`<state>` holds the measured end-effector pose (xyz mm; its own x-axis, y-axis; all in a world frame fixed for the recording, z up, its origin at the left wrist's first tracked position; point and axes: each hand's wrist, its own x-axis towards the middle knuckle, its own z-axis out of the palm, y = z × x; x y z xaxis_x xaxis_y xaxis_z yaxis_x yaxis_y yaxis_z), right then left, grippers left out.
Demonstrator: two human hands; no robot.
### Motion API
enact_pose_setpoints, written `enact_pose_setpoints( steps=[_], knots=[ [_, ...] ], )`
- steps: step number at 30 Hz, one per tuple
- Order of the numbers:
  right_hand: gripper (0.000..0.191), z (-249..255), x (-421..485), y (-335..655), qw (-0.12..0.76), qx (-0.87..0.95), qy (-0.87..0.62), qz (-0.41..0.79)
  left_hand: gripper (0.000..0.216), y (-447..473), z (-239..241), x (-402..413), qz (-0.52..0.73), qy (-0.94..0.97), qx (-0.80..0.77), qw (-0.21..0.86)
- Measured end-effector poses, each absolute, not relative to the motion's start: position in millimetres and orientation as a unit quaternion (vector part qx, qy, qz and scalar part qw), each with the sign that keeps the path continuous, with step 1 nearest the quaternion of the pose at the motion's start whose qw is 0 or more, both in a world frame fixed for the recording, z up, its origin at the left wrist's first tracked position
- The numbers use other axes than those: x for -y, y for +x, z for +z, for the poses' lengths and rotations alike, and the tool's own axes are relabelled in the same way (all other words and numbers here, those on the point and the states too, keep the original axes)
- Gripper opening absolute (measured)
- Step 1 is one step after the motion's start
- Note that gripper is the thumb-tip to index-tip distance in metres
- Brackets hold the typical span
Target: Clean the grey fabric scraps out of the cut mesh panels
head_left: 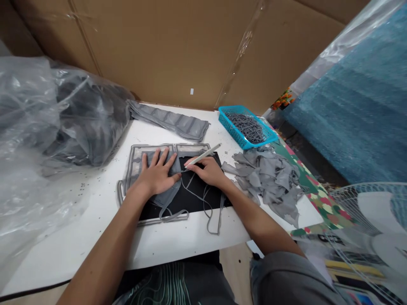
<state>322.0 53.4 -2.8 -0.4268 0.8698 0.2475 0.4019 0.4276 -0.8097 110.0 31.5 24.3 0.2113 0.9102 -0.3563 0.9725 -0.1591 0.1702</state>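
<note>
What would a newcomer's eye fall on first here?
At the middle of the table the left hand lies flat on a grey fabric piece over a black mat, and the right hand holds a white pen-like tool to it. A blue basket of grey cords stands at the rear right, beside a heap of grey scraps.

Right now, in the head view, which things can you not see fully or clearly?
All in the head view:
Tip of the white pen-like tool: hidden between right hand and left hand.
Grey fabric piece: partly covered by the left hand.
Contents of the plastic bag: blurred by shiny film.
Pieces in the blue basket: too small to name.
Fan: cut off by the right edge.
</note>
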Motion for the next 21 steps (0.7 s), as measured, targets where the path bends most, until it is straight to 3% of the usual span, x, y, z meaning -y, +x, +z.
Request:
enact_pose_setpoints(
  steps=[11, 15, 21],
  knots=[
    [0.019, -13.3, -51.1, 320.9, 0.357, 0.824, -0.331, 0.291, 0.079, 109.6, 19.8, -30.9, -0.069, 0.762, -0.621, 0.17],
    [0.026, -13.6, -45.6, 316.8, 0.264, 0.906, -0.309, 0.116, 0.08, 109.1, 20.3, -31.5, -0.065, 0.758, -0.623, 0.182],
    [0.03, -2.7, -47.5, 304.9, 0.136, 0.882, -0.449, -0.053, 0.081, 109.7, 23.9, -30.8, -0.066, 0.753, -0.628, 0.187]
  ],
)
